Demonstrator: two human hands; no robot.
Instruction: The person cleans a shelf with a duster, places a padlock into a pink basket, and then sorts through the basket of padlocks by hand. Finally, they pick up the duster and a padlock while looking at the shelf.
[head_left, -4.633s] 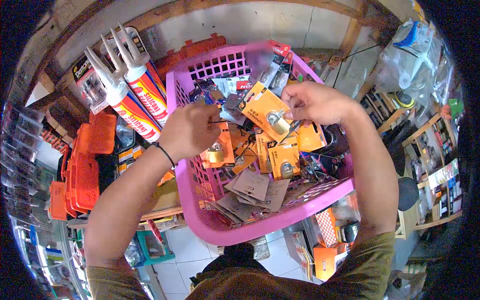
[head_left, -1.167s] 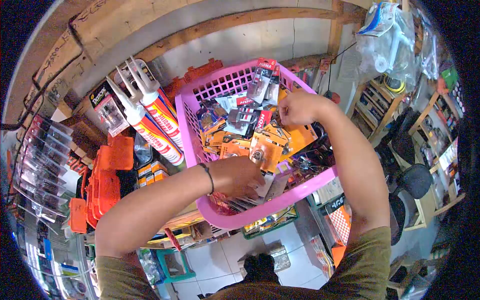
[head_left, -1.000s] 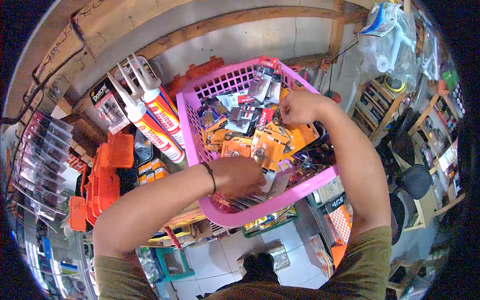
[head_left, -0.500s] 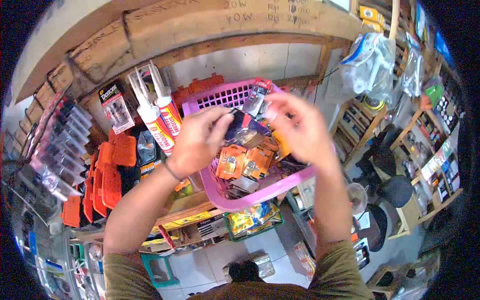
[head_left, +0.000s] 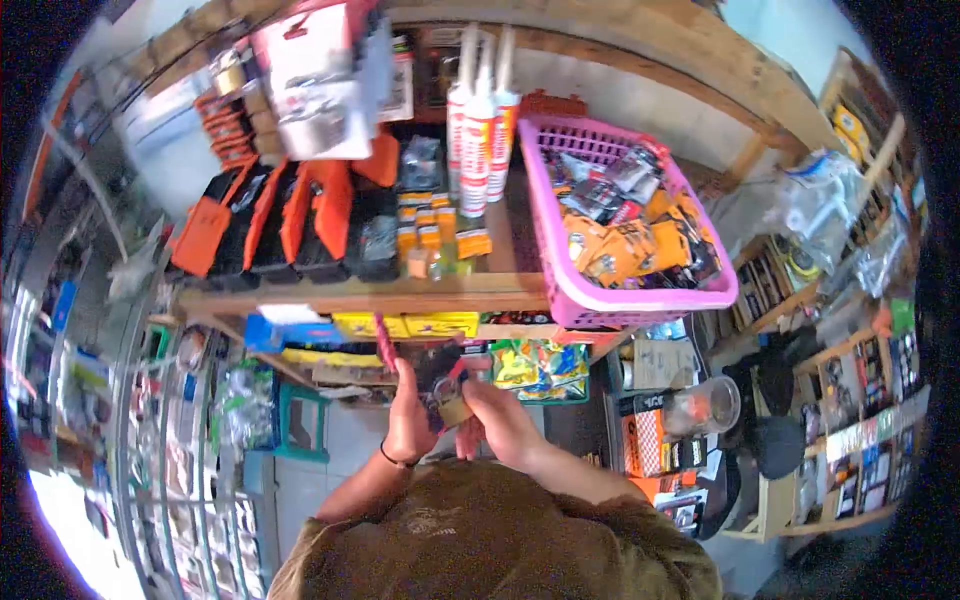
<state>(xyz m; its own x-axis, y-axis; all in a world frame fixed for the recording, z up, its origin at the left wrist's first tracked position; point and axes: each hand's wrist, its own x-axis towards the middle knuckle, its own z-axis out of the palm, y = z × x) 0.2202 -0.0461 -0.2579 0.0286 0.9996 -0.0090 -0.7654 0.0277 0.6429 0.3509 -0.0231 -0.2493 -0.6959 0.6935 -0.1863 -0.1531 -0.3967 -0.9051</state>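
Close to my chest, a padlock (head_left: 454,408) with a brassy body and a dark package (head_left: 436,372) around it are held between both hands. My left hand (head_left: 408,418) is closed on the package's left side, while my right hand (head_left: 497,418) grips the padlock from the right. Blur hides the finer detail of the package. Beyond my hands, up and to the right, the pink basket (head_left: 640,298) sits on the wooden shelf (head_left: 400,292) and holds orange packets (head_left: 620,250) and other small packs.
White sealant tubes (head_left: 478,150) stand left of the basket, with black and orange bins (head_left: 330,215) further left. Below the shelf is a green tray of yellow packs (head_left: 540,368). A clear plastic container (head_left: 705,408) is at the right, and a teal stool (head_left: 303,425) is on the floor.
Both hands have moved from over the basket down to my chest, now with the padlock and dark package between them. The view has shifted, so more shelf shows.
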